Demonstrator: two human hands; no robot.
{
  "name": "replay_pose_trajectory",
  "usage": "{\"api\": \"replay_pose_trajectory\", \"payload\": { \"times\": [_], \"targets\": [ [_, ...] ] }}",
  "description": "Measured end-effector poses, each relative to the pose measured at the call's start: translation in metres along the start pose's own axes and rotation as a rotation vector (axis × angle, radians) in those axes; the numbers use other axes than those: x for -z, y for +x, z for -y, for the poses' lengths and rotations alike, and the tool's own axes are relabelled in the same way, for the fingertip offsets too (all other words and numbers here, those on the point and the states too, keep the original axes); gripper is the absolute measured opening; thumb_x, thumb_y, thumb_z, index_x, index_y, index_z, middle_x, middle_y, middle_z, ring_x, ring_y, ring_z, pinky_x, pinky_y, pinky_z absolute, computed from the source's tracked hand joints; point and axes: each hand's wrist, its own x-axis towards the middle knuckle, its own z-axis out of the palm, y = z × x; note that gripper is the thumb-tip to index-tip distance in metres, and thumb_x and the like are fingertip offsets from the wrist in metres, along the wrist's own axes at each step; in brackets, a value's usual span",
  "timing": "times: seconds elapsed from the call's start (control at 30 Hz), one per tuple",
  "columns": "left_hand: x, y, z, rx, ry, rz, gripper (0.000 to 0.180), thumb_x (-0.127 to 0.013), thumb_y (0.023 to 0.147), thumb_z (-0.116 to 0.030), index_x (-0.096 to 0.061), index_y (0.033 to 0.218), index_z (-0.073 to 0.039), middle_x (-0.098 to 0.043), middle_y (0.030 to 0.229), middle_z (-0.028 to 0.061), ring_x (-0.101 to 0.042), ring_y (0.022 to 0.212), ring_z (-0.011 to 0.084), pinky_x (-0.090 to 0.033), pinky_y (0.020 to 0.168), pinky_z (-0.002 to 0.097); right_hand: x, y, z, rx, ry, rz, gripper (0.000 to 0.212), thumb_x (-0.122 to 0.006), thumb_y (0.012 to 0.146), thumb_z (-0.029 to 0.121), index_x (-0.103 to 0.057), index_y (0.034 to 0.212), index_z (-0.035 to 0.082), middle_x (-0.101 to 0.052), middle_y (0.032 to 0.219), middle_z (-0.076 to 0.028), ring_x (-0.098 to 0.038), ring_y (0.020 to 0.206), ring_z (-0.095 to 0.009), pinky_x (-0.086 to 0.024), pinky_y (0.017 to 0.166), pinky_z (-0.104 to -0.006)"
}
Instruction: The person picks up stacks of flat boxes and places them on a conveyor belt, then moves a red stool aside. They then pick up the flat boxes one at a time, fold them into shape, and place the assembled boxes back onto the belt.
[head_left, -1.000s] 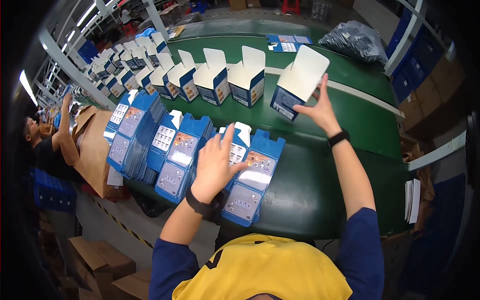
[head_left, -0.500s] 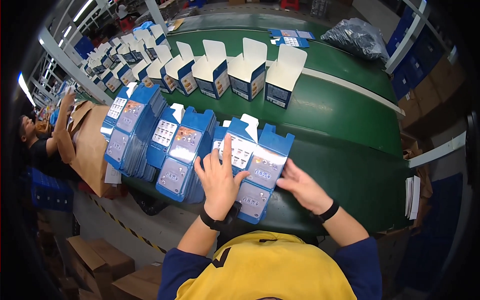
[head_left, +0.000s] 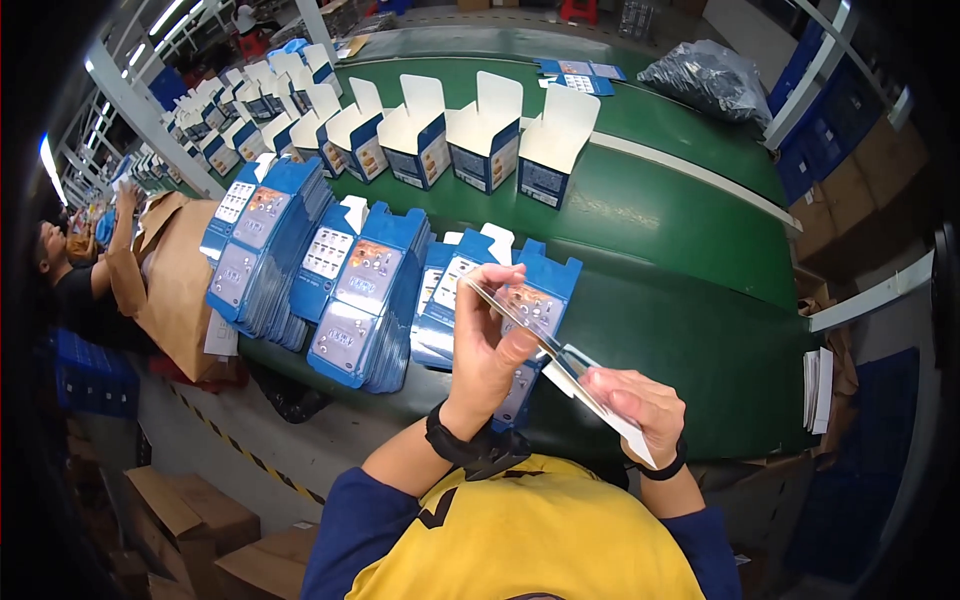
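A flat folded carton (head_left: 530, 322) is held up in front of me, tilted and seen nearly edge-on, with a white flap at its lower end. My left hand (head_left: 485, 350) is closed on its upper left end, thumb against fingers. My right hand (head_left: 648, 405) grips the lower right end. Beneath and behind them lies a low pile of blue flat cartons (head_left: 548, 278). To its left stand two taller stacks, a middle stack (head_left: 365, 270) and a far-left stack (head_left: 262, 215), both with grey and white printed panels.
A row of opened boxes (head_left: 485, 140) with raised white lids runs along the green belt (head_left: 640, 215). A black plastic bag (head_left: 705, 75) and loose flat cartons (head_left: 580, 75) lie farther back. At left, a person (head_left: 85, 280) works beside a large brown paper bag (head_left: 180, 270).
Both hands have lifted a carton off the right pile and tilted it. My left hand has closed on one end; my right hand has moved nearer me, gripping the other.
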Motion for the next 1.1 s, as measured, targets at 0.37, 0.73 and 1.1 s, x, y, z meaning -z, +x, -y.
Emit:
{"api": "replay_pose_trajectory", "payload": {
  "times": [0.37,0.73,1.1],
  "targets": [
    [-0.031,-0.007,0.029,-0.071,0.215,0.931,0.117,-0.075,0.064,-0.053,-0.007,0.144,-0.001,-0.010,0.148,0.0234,-0.015,0.138,0.0328,-0.020,0.108,0.0371,0.033,-0.035,-0.056,-0.592,0.452,-0.132,0.131,-0.090,0.040,0.045,-0.016,0.141,0.007,-0.023,0.144,-0.010,-0.030,0.129,-0.023,-0.026,0.107,-0.0389],
    [-0.028,0.003,0.041,-0.487,0.787,0.640,0.086,-0.067,0.067,0.003,-0.022,0.139,-0.006,-0.038,0.128,0.0226,-0.043,0.118,0.0377,-0.025,0.100,0.0621,0.052,0.000,-0.005,-0.380,0.214,-0.129,0.139,-0.093,0.034,0.032,-0.012,0.142,0.002,-0.028,0.142,-0.015,-0.029,0.131,-0.026,-0.020,0.109,-0.0376],
    [-0.034,0.008,0.050,-0.599,0.662,0.579,0.106,-0.074,0.059,0.003,-0.016,0.143,-0.025,-0.035,0.130,0.0192,-0.043,0.116,0.0393,-0.027,0.102,0.0585,0.058,-0.005,-0.003,-0.413,0.647,-0.081,0.130,-0.089,0.046,0.044,-0.013,0.144,0.003,-0.023,0.146,-0.013,-0.021,0.134,-0.023,-0.015,0.109,-0.0357]
  ]
}}
